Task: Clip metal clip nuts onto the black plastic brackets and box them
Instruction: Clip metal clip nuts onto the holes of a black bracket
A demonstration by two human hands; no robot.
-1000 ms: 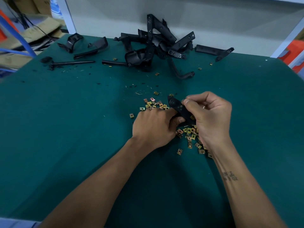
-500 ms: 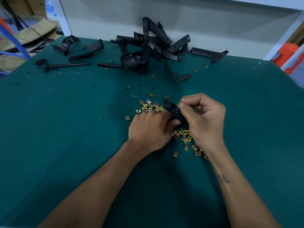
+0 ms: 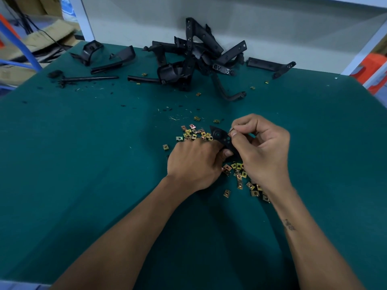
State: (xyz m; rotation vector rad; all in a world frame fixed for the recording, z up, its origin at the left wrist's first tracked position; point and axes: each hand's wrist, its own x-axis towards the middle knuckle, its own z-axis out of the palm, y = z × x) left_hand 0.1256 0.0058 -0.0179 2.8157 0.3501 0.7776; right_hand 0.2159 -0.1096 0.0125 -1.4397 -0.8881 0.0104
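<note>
Over clip nuts: bracket (both-handed)

Black plastic bracket w/ round holes, tilted, raised over green table centre. Gold/copper clip nuts scattered flat beneath + beside it. More black brackets piled at far edge, few strays left

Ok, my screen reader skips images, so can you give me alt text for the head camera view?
Two hands work over a green table: the left hand holds a black plastic bracket while the right hand pinches a clip nut at the bracket's edge. Loose metal clip nuts lie scattered under and around the hands, and a pile of black brackets sits at the far edge.
</note>
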